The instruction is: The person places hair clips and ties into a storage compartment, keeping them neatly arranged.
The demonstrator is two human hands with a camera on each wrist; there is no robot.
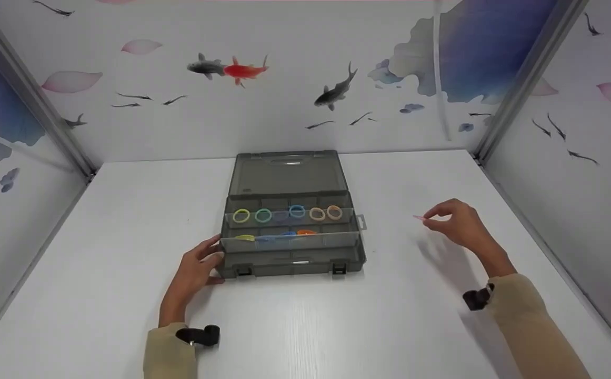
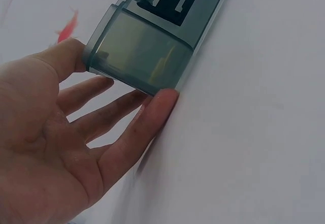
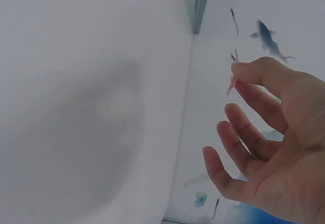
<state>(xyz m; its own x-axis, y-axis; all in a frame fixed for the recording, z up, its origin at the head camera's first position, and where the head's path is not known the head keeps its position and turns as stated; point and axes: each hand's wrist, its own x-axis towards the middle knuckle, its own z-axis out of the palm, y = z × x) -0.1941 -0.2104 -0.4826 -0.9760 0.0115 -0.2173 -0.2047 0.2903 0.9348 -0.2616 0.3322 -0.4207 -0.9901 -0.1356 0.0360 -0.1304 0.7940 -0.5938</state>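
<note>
A grey see-through compartment box [image 1: 292,266] stands on the table with its lid [image 1: 289,176] raised. Along its back divider sit a yellow ring [image 1: 241,216], a green ring [image 1: 263,216], a blue ring [image 1: 297,211] and peach rings [image 1: 317,213]. Lower down, yellow, blue and orange pieces [image 1: 306,232] show partly behind a clear divider. My left hand [image 1: 194,268] touches the box's left end, fingers spread along it in the left wrist view. Right of the box, above the table, my right hand [image 1: 458,223] pinches a thin pink band [image 3: 231,87] between thumb and forefinger; its full shape is hidden.
The white table [image 1: 294,326] meets printed panels [image 1: 284,116] at the back and sides. Metal posts [image 1: 531,79] stand at the corners. A clear tab [image 1: 362,222] juts from the box's right side. Each sleeve carries a black wrist device [image 1: 476,299].
</note>
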